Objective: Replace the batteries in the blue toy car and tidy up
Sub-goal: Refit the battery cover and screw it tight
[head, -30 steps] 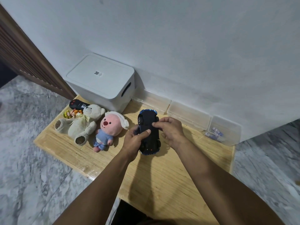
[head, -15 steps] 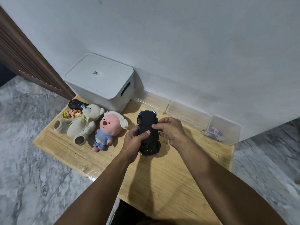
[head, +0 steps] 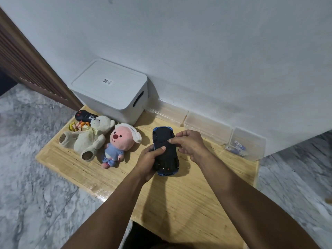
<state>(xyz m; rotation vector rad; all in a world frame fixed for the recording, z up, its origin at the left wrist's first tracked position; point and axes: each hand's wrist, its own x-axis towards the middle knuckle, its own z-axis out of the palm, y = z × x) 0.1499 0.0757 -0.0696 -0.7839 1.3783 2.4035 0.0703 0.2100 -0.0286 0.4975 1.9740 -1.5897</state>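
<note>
Gripping the blue toy car as before, the left hand holds it underside-up above the table, right of the pink plush; the right hand still pinches at its underside, fingertips barely shifted.

Left hand thumb has slid slightly up the blue toy car underside. Right hand fingertips shifted little, pinching at its right edge. Car barely moved.
</note>
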